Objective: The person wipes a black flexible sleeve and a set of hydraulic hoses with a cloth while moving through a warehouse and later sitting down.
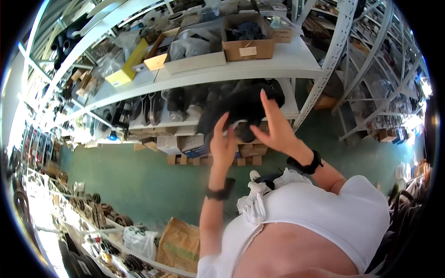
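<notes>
We have a bulky black part [238, 105] before us at the lower shelf [290, 105], its body curved and matte, rather like moulded rubber (motion blur softens its outline). Our left hand [223, 149] meets its near left end, index finger pointing up and thumb set apart from it. Our right hand [281, 136] is at its right side, index finger stretched upward along the dark surface, thumb spread well away below. The remaining fingers are mostly hidden, so we cannot tell whether either hand is clamped on the part. A black band [220, 191] circles our left wrist.

Behind the part, rounded dark pieces and slender metal forks [152, 109] line the same level. Above, the smooth white upper shelf [296, 59] carries an open brown cardboard box [249, 51] of crumpled dark contents, cloudy plastic bags [192, 45] and a yellow carton [124, 75]. A perforated steel upright [330, 55] rises at the right. Below us stretches green floor [139, 178], with a creased brown paper sack [178, 245] behind our left forearm.
</notes>
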The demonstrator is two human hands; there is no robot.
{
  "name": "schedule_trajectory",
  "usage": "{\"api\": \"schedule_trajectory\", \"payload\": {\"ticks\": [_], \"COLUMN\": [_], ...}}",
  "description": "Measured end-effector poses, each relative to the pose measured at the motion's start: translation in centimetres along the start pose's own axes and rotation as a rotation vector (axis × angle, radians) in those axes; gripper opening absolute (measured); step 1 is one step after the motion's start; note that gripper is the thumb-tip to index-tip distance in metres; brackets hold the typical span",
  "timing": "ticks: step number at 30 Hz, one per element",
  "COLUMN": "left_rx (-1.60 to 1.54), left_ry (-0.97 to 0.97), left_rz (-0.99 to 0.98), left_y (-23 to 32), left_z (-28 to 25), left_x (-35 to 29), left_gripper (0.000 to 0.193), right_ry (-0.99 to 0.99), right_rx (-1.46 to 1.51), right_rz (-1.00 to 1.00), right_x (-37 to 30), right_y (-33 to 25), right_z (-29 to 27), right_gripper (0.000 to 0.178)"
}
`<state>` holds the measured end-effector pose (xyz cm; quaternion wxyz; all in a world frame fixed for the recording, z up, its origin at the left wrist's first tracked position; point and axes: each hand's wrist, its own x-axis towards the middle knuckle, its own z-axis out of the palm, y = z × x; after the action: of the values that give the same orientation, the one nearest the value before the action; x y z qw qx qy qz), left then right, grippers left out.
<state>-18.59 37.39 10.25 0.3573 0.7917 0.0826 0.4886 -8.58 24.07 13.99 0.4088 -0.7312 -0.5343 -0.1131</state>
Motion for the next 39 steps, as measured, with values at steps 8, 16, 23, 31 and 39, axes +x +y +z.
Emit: {"api": "schedule_trajectory", "payload": {"ticks": [8,16,23,31,39], "left_rx": [0.220,0.304,0.359,0.003,0.071], "left_ry": [-0.413,-0.157,-0.151,-0.240,-0.261], "left_rz": [0.126,0.372,0.380,0.424,0.274], "left_y": [-8.2,-12.1,-10.8,-6.5,-10.9], "left_z": [8.0,10.7,15.3,19.3,11.7], "left_x": [8.8,10.9,11.3,11.9,11.4], "left_gripper": [0.039,0.034,0.038,0.027,0.015], "right_ry": [0.246,0.272,0.233,0.492,0.471], "right_rx": [-0.268,-0.329,-0.310,-0.352,-0.375], "right_rz": [0.220,0.041,0.084,0.177,0.168], "right_x": [4.0,8.1,7.3,4.7,7.8], "right_y": [14.3,14.2,16.2,17.2,14.1], "right_z": [4.4,7.8,6.3,2.2,8.1], "right_gripper": [0.072,0.057,0.044,0.037,0.034]}}
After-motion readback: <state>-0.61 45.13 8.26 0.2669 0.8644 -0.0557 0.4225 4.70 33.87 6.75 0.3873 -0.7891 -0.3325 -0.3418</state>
